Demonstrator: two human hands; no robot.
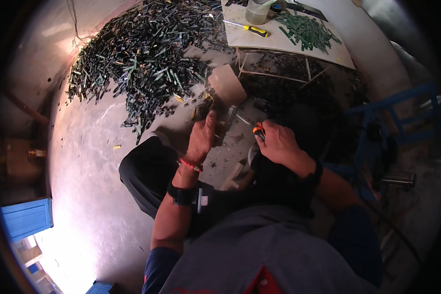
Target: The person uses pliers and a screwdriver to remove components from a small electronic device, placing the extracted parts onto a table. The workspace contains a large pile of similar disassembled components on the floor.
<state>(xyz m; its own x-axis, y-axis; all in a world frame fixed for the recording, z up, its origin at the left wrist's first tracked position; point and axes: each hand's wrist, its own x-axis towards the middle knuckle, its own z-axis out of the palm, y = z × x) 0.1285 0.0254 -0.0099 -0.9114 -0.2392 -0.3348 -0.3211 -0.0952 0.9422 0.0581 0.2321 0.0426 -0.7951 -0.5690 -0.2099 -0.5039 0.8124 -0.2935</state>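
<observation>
Concrete floor (93, 132): pale, dusty, with crumbs scattered below the hands.
Left hand (202, 138): its grip pinches a narrow strip (226, 126), perhaps to keep it steady; the fingers hide part of the contact.
Strip's direction: between both hands, long axis running from 7 to 1 o'clock.
Right hand (281, 143): its grip is closed around an orange-black screwdriver (258, 130), tip toward 10 o'clock, a slant which seemingly lets it reach the strip's side.
Brown board (227, 85): at 12 o'clock from the strip.
Dark heap (147, 59): at 11 o'clock.
Desk (274, 48): at 1 o'clock, carrying green strips (308, 32) and a yellow-black screwdriver (247, 28), probably kept reachable.
</observation>
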